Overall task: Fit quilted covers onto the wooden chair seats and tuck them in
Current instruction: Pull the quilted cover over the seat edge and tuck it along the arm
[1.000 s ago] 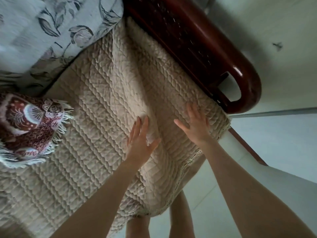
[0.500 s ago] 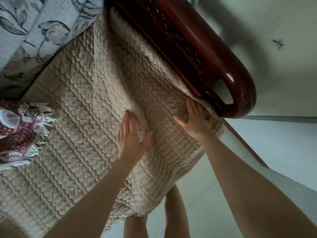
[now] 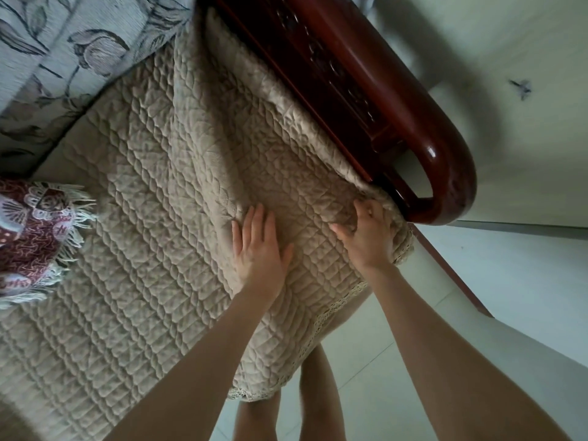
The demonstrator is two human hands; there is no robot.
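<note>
A beige quilted cover with a lace hem lies over the wooden seat, its right edge rising along the dark red wooden armrest. My left hand presses flat on the cover with straight fingers, beside a fold. My right hand has its fingers curled into the bunched cover edge next to the armrest's front end. The seat beneath is hidden by the cover.
A red patterned cushion with white fringe sits at the left. A grey floral back cushion stands at the top left. Pale floor tiles and my legs show below the seat's front edge.
My right hand moved right to the armrest and curled its fingers into the cover edge. My left hand slid forward, staying flat. The view shifted so the red cushion sits further left.
</note>
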